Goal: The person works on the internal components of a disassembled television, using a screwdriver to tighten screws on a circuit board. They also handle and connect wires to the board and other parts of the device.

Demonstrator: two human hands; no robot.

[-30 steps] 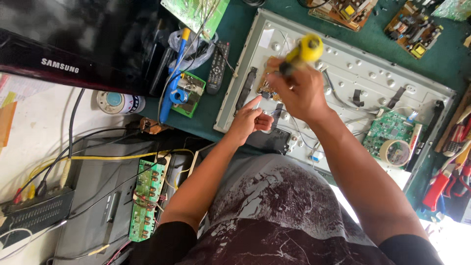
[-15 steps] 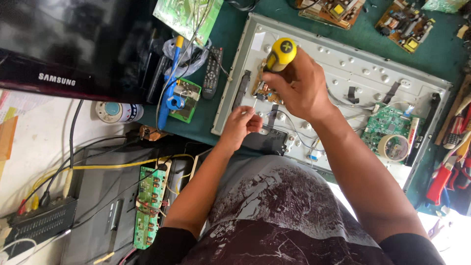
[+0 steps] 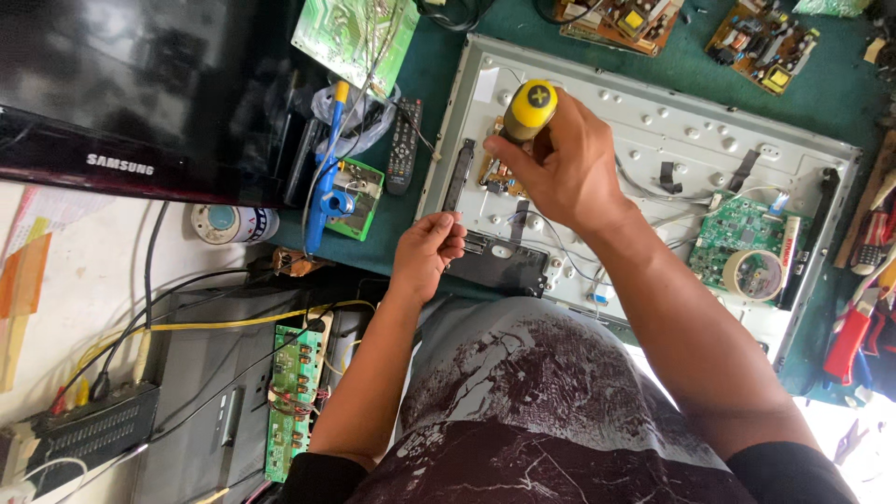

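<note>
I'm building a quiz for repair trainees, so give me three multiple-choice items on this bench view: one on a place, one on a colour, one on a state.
1. Where does the roll of tape lie?
A. on the small green circuit board at the panel's right end
B. on the black remote control
C. on the dark television

2. What colour is the handle of the screwdriver?
A. red and white
B. yellow and black
C. plain blue

3. How is the screwdriver held?
A. lying loose on the green mat
B. pinched in the left hand
C. gripped in the right hand, standing over the grey metal back panel

Answers: 1 A, the roll sits on that board. 2 B, a yellow cap tops a black grip. 3 C, right fingers wrap the handle; the left hand is curled at the panel's near edge.
</note>
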